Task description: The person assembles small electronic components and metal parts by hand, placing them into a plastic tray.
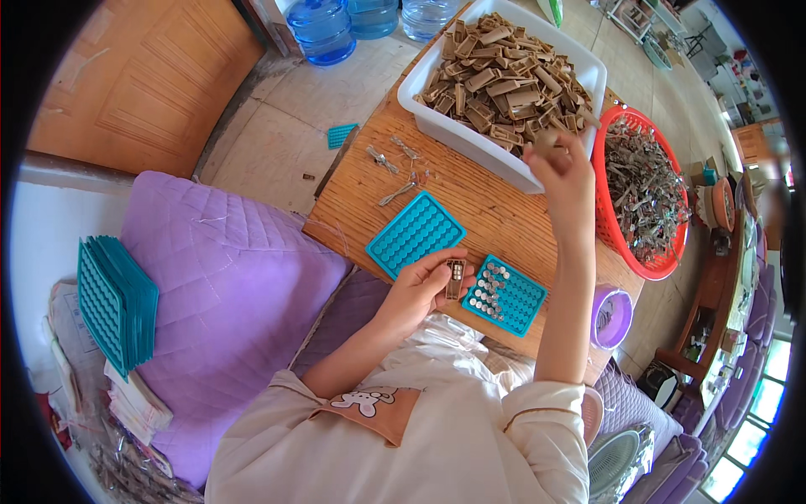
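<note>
My left hand (426,286) is closed around a small brown plastic casing (455,279) with silvery parts inside it. Close by on the table lies a teal tray (525,304), its left part filled with small round silver pieces. At the near right corner of the white bin (470,143), my right hand (567,172) pinches a brown plastic piece (547,144), smeared by motion. Many similar brown casings (504,80) are heaped in the bin. A second teal tray (416,233) with round hollows lies left of the filled one.
A red basket (600,197) of metal strips stands right of the bin, with a purple round container (610,317) nearer me. Loose metal parts (395,172) lie on the wooden table (353,197). Stacked teal trays (117,302) rest at left by purple quilted fabric (227,277).
</note>
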`<state>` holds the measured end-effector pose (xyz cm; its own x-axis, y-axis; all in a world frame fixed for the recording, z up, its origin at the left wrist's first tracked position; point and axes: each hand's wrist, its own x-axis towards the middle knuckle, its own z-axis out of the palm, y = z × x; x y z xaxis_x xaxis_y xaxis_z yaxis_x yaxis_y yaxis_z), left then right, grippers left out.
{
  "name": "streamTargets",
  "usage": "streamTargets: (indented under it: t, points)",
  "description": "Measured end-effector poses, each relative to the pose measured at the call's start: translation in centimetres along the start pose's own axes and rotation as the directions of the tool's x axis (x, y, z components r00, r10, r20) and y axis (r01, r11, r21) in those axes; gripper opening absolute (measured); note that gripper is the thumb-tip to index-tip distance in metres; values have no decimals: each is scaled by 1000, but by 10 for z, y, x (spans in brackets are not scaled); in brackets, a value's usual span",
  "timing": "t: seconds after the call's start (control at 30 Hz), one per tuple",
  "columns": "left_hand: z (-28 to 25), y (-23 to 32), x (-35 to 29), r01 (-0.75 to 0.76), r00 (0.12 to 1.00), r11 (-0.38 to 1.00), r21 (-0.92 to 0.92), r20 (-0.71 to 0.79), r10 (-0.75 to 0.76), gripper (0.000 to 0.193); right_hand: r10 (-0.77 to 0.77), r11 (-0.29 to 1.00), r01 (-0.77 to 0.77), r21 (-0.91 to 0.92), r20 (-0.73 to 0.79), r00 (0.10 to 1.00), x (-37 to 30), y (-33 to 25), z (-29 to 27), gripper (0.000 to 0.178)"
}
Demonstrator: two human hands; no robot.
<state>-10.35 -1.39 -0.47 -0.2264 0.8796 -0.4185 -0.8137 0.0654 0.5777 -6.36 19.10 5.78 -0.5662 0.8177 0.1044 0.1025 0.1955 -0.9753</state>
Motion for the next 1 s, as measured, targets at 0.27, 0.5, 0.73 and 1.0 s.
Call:
streamTargets:
  t: [0.27, 0.5, 0.73, 1.0]
  points:
    - [18, -10, 0, -144, 990, 987, -68, -19, 143, 38, 220, 975, -217, -43, 87, 972, -135, 13, -15, 36]
    - [35, -24, 0, -258, 964, 966, 5, 73, 257, 37, 229, 971, -227, 80, -23, 973, -169, 9, -12, 24]
    - [45, -31, -3, -376, 921, 919, 122, 158, 356, 38, 186, 982, -182, 43, -128, 974, -177, 13, -10, 19]
    - [54, -35, -8, -371, 924, 913, 170, 162, 346, 38, 165, 975, -120, 188, -247, 955, -189, 14, -7, 20]
